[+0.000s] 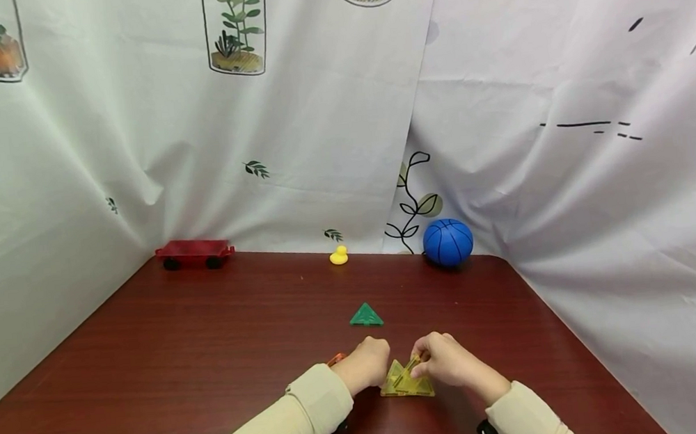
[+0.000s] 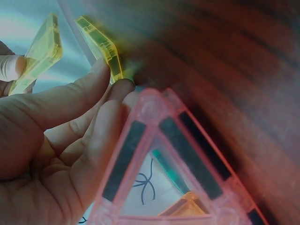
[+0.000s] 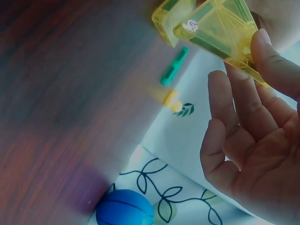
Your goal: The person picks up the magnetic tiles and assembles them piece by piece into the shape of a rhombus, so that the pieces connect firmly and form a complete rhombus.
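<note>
One brown table [image 1: 221, 341] stands against white cloth [image 1: 339, 120] printed with jars [image 1: 214, 6] holding plants [image 1: 236, 18]; a red cart [image 1: 195, 249] occupies its far left corner. Nearer its right edge than its left, the left hand [image 1: 365, 365] and right hand [image 1: 448, 359] each pinch a yellow tile [image 3: 220, 28].

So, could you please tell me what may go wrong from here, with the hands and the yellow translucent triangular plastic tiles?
1. The yellow translucent triangular plastic tile in the right hand is pinched near one corner, so it might slip or twist.
2. The left hand, pinching another yellow tile, is close to a pinkish translucent triangular plastic tile and could knock it.
</note>
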Action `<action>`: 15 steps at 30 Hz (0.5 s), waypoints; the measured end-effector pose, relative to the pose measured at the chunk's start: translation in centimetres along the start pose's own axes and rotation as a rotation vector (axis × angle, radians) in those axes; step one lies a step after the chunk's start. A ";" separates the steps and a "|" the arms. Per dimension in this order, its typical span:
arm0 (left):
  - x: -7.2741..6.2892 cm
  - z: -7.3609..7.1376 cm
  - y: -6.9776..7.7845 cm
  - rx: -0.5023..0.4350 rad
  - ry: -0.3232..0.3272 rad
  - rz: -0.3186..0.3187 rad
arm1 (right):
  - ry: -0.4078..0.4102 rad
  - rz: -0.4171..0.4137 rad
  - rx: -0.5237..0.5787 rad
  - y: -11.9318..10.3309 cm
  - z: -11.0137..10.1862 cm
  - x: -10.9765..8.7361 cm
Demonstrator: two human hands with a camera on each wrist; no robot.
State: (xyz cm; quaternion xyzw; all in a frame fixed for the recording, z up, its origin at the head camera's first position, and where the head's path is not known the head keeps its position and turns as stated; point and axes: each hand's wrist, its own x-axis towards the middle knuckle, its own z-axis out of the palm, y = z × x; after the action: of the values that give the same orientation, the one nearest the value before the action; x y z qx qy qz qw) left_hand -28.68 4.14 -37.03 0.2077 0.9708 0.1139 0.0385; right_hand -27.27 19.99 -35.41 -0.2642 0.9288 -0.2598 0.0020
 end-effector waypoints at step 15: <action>0.1 0.0 0.0 -0.001 -0.021 -0.014 | -0.023 -0.044 -0.005 -0.6 1.0 0.4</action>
State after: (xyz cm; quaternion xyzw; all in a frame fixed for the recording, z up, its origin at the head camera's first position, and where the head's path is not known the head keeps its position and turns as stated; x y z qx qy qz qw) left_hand -28.73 4.19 -37.04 0.2020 0.9717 0.1119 0.0497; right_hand -27.18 18.91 -35.90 -0.2876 0.9233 -0.2545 0.0062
